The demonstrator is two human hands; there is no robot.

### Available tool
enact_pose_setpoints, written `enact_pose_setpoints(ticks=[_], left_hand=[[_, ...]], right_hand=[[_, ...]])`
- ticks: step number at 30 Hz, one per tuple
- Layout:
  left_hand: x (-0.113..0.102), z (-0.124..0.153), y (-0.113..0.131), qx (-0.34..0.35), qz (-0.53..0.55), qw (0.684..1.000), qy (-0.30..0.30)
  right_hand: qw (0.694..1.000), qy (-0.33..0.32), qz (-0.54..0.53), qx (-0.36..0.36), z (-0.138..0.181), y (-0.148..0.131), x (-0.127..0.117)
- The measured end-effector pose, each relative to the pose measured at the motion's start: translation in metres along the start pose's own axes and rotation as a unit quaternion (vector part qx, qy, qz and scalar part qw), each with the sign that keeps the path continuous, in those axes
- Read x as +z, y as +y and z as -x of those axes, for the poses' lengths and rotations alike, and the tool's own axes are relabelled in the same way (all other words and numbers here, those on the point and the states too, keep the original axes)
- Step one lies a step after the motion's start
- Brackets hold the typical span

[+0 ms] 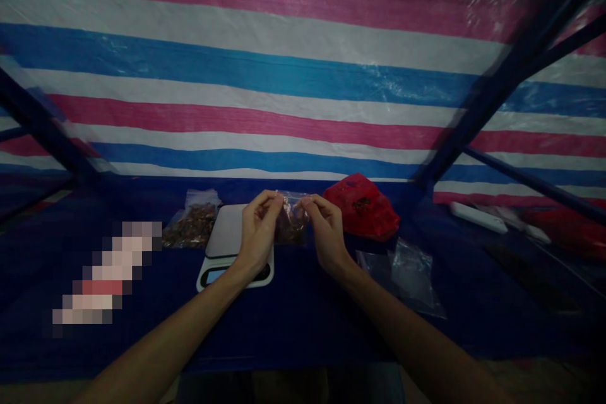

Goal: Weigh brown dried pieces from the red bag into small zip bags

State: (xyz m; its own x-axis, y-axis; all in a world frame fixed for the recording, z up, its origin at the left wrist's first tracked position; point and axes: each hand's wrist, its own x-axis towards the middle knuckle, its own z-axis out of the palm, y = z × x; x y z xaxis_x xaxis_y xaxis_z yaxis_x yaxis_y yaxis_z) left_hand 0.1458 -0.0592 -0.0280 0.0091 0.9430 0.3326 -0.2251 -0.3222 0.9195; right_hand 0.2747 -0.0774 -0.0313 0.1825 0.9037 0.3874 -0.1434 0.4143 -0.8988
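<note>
Between my hands hangs a small clear zip bag (292,225) with dark brown bits inside. My left hand (259,227) pinches its top left corner between thumb and fingers. On the other side, my right hand (326,227) pinches the top right corner. Just left of the bag, partly behind my left hand and wrist, lies a white kitchen scale (226,233) with a bare plate and a lit display. Beyond my right hand sits a red plastic bag (362,208), with brown material showing at its opening.
Filled clear bags (194,221) lie left of the scale. Flat, clear bags (411,273) rest right of my right forearm. Blue frame bars (492,98) and a striped sheet (284,88) bound the blue table (303,322). A white object (478,217) lies far right; a patch at left is pixelated.
</note>
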Motion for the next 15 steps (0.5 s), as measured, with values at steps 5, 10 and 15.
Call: enact_pose_setpoints(ticks=[5,10,15], left_hand=[[0.0021,0.0021,-0.0011,-0.001,-0.012,1.000,0.006],[-0.0018,-0.0004,-0.0001,0.019,-0.046,0.998,0.024],[-0.0028,-0.0009,0.0003,0.058,-0.055,0.996,0.025]], right_hand=[[0.999,0.007,0.029,-0.011,0.0016,-0.0007,0.0020],[0.999,-0.001,0.035,-0.001,0.0011,0.0018,0.0010],[1.000,-0.017,-0.002,0.000,0.0016,0.0075,-0.0018]])
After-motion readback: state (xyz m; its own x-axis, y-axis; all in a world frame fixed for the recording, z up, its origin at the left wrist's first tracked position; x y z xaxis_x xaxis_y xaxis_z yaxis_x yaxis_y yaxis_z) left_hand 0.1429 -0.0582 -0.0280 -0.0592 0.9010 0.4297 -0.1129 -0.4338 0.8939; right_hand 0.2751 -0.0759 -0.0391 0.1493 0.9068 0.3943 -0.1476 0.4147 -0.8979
